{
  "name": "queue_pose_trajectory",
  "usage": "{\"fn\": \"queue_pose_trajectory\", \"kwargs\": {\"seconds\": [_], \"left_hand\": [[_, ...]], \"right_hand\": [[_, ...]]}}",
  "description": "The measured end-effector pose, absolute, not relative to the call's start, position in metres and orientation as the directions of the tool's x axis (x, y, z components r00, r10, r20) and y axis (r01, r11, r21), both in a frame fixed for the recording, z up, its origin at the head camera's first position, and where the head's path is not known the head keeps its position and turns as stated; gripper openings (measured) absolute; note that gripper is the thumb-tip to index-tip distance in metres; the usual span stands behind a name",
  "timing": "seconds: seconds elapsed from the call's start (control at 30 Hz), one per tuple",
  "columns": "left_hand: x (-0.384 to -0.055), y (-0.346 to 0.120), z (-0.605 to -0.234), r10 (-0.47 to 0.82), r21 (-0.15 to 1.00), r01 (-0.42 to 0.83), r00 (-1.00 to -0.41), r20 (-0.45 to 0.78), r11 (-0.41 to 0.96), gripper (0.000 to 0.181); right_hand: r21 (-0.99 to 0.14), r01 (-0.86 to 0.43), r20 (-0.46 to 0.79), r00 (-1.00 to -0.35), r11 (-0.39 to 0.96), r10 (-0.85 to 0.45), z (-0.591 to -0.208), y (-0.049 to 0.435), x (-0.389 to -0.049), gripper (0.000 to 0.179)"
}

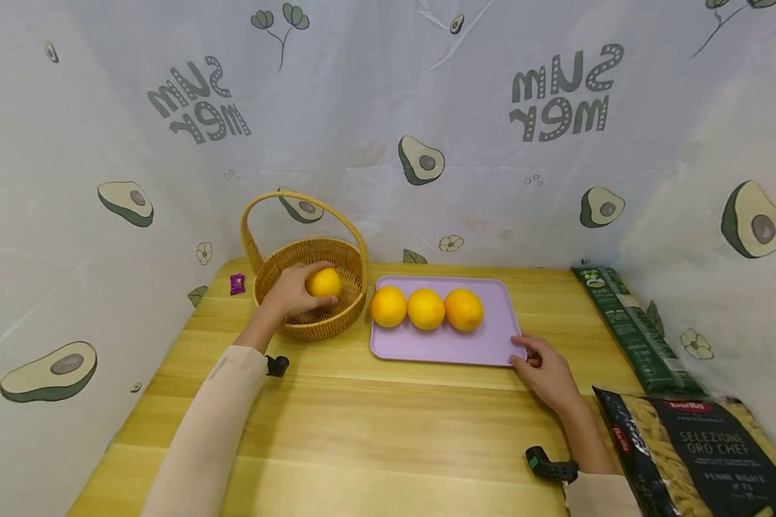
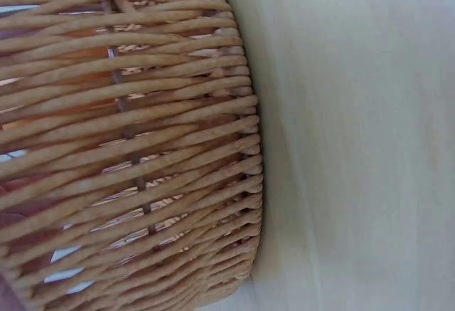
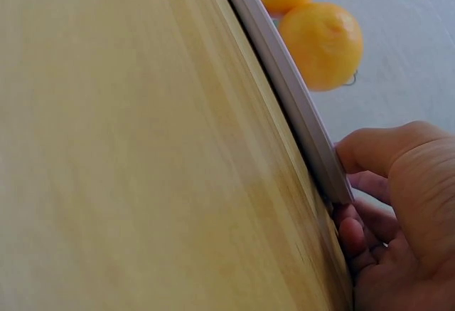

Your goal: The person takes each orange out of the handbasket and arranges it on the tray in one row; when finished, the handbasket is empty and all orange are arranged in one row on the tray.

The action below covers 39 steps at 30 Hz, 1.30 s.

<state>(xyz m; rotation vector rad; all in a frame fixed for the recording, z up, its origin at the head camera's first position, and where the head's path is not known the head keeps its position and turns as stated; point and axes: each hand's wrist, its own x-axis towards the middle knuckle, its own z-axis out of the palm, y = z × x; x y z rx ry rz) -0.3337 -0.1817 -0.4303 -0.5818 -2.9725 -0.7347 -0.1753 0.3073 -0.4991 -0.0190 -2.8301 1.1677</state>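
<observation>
Inside the yellow wicker basket, my left hand holds an orange between thumb and fingers. Only the woven wall of the basket fills the left wrist view, and the hand is mostly hidden behind it. Three more oranges sit in a row on a lilac tray, from the left orange and middle orange to the right orange. My right hand pinches the tray's near right corner; in the right wrist view the thumb of that hand presses the rim.
The basket's tall handle arches above it. A small purple wrapped packet lies left of the basket. On the right are a long green package and a black pasta bag. A printed curtain hangs behind the wooden table.
</observation>
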Motion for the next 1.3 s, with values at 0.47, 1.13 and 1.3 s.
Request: {"fn": "queue_pose_trajectory", "kwargs": {"seconds": [0.47, 1.13, 1.3], "left_hand": [[-0.301, -0.182, -0.427, 0.321, 0.474, 0.424, -0.903, 0.285, 0.772, 0.079], [-0.270, -0.132, -0.380, 0.491, 0.550, 0.606, -0.793, 0.360, 0.575, 0.075], [-0.271, -0.096, -0.373, 0.541, 0.573, 0.646, -0.754, 0.373, 0.505, 0.076]], "right_hand": [[-0.688, -0.021, 0.074, -0.996, 0.725, 0.041, -0.496, 0.314, -0.171, 0.047], [-0.712, -0.008, 0.062, -0.997, 0.702, 0.053, -0.498, 0.308, -0.174, 0.048], [-0.713, -0.011, 0.074, -0.995, 0.701, 0.059, -0.498, 0.307, -0.176, 0.048]]}}
